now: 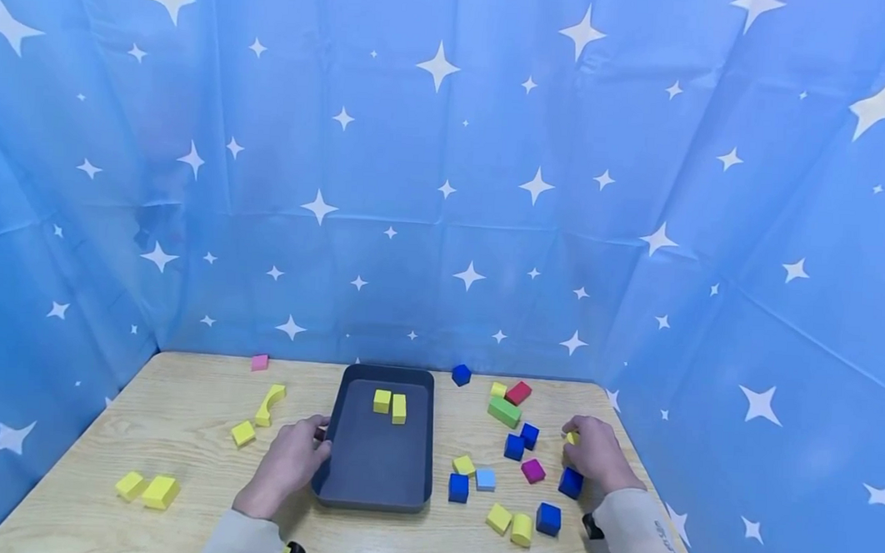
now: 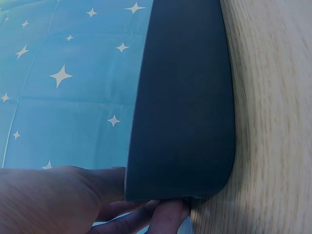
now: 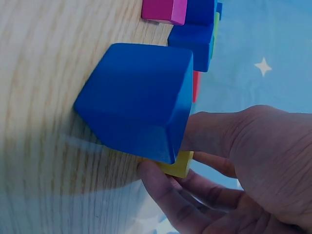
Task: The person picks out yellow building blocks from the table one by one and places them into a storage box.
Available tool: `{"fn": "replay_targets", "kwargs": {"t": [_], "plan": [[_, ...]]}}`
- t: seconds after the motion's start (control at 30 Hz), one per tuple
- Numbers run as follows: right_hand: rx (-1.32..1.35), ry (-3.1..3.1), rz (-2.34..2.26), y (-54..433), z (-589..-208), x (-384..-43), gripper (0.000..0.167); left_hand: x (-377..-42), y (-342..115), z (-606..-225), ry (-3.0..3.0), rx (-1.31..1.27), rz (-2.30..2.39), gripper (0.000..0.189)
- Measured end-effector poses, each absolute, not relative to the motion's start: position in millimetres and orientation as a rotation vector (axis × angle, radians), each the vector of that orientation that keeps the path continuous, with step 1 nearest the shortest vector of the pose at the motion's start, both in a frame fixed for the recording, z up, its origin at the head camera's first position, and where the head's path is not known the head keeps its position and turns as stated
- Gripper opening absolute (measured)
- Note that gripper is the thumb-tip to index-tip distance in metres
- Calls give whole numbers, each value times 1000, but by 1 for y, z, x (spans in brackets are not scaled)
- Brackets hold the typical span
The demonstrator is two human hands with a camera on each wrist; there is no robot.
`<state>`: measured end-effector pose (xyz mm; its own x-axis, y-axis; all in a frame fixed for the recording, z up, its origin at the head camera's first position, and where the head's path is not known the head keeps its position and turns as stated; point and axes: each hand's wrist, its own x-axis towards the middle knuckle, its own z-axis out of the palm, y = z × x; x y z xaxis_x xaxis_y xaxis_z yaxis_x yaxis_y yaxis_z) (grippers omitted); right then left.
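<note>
My left hand (image 1: 290,461) is at the left side of a dark grey tray (image 1: 372,482). In the left wrist view its fingers grip the edge of the tray's wall (image 2: 185,97). Two yellow blocks (image 1: 400,409) lie inside the tray. On the right, my right hand (image 1: 597,453) pinches a yellow block (image 3: 178,165), mostly hidden by the fingers and a blue block (image 3: 136,92). That blue block stands on the table just in front of the hand. A magenta block (image 1: 533,471) lies nearby.
Right of the tray are more blue blocks (image 1: 548,518), a green block (image 1: 505,411), a red block (image 1: 518,392), a light blue block (image 1: 485,480) and several yellow ones. Left of it lie a yellow arch (image 1: 269,405), yellow blocks (image 1: 161,492) and a pink block (image 1: 259,362). A starry curtain (image 1: 447,185) surrounds the table.
</note>
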<state>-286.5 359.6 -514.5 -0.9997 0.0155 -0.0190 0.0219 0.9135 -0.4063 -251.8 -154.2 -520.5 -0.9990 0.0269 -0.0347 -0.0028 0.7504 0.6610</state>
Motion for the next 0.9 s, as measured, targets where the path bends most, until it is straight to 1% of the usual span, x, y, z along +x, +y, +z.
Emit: {"fn": "replay_targets", "kwargs": {"t": [0.43, 0.9], "plan": [[23, 3079, -669, 348, -508, -283, 32, -251, -154, -521, 2896, 4, 1077, 47], [-72, 3122, -691, 315, -482, -283, 33, -252, -155, -520, 2910, 27, 1088, 45]]}}
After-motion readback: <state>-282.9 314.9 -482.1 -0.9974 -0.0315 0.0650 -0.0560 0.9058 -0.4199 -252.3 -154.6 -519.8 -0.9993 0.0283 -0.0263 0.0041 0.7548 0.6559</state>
